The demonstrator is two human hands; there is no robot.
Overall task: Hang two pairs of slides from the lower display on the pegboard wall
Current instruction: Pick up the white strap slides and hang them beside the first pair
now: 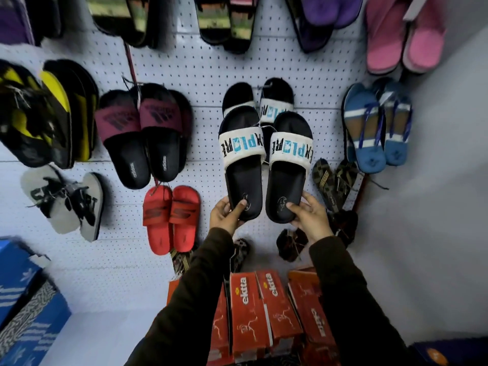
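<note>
I hold a pair of black slides with white straps that read EXPLORE against the white pegboard wall (pixel 200 75). My left hand (pixel 227 213) grips the heel of the left slide (pixel 244 165). My right hand (pixel 310 216) grips the heel of the right slide (pixel 286 167). Both slides stand toes up, side by side. Behind them a second matching pair (pixel 276 101) hangs on the board, partly hidden by the held pair.
Many other pairs hang around: maroon slides (pixel 142 133) to the left, red slides (pixel 170 217) at the lower left, blue sandals (pixel 375 128) to the right, brown patterned sandals (pixel 334 183) by my right hand. Red shoe boxes (pixel 264 313) stand below, blue boxes (pixel 21 294) at the lower left.
</note>
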